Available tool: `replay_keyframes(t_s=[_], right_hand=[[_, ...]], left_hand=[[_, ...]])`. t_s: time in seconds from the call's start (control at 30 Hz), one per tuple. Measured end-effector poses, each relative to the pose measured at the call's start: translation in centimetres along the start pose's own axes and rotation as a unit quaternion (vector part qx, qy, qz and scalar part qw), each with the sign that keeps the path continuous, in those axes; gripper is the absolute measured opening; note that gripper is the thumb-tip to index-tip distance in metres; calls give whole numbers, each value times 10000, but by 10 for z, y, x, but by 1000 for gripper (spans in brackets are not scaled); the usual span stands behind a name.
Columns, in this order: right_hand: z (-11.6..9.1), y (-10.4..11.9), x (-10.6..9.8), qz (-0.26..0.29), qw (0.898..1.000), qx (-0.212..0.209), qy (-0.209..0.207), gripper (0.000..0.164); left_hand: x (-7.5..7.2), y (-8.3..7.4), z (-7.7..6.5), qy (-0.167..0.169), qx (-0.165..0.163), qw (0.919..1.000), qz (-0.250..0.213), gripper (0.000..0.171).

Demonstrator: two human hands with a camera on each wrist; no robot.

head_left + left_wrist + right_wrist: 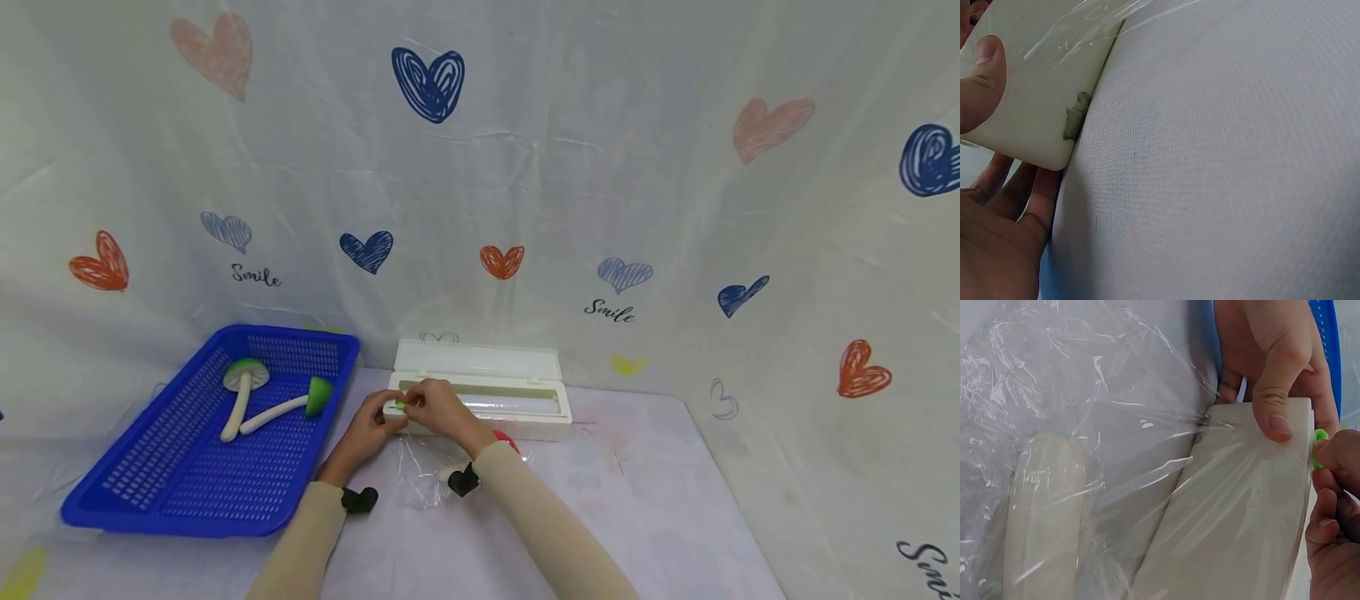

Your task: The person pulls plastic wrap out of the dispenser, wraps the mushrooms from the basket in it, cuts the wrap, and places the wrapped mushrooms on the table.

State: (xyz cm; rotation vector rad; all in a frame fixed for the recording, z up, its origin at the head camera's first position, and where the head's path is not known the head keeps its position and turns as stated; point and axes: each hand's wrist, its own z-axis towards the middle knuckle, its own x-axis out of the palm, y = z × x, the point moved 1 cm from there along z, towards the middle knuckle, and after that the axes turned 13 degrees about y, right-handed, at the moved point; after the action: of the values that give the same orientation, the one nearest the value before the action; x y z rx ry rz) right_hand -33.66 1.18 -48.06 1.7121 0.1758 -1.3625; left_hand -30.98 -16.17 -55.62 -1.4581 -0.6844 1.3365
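A white cling film dispenser (551, 427) stands by the back wall, its lid (480, 360) raised and a roll of film inside. My left hand (369, 429) grips the box's left end; in the right wrist view its thumb (1275, 415) presses the front face and the fingers lie behind the end. At that same corner my right hand (442, 408) pinches a small green slide cutter (1319, 435) on the box's edge. Clear film (420, 479) drapes down the front onto the table. It covers a toy mushroom's white stem (1044, 506); a red cap (506, 439) shows beside my right forearm.
A blue plastic basket (202, 500) sits to the left, holding two green-capped toy mushrooms (238, 408) with white stems. A pale cloth covers the table (637, 500). Behind it hangs a white curtain (562, 192) printed with hearts.
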Motion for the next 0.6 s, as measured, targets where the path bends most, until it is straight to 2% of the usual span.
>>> replay_keyframes(t_s=[0.1,0.23,0.37,0.6], right_hand=[[-3,-2,-3,-24,10000,37,14,13],[-6,-7,-6,27,9999,150,50,11],[-8,-10,-10,87,9998,73,172,12],[-14,-14,-13,129,9995,62,264,12]], left_hand=[[0,0,0,46,56,10000,-62,37],[-2,0,1,29,-50,10000,-41,36],[-3,0,2,25,-186,9998,0,37],[0,2,4,86,-134,9998,77,37]])
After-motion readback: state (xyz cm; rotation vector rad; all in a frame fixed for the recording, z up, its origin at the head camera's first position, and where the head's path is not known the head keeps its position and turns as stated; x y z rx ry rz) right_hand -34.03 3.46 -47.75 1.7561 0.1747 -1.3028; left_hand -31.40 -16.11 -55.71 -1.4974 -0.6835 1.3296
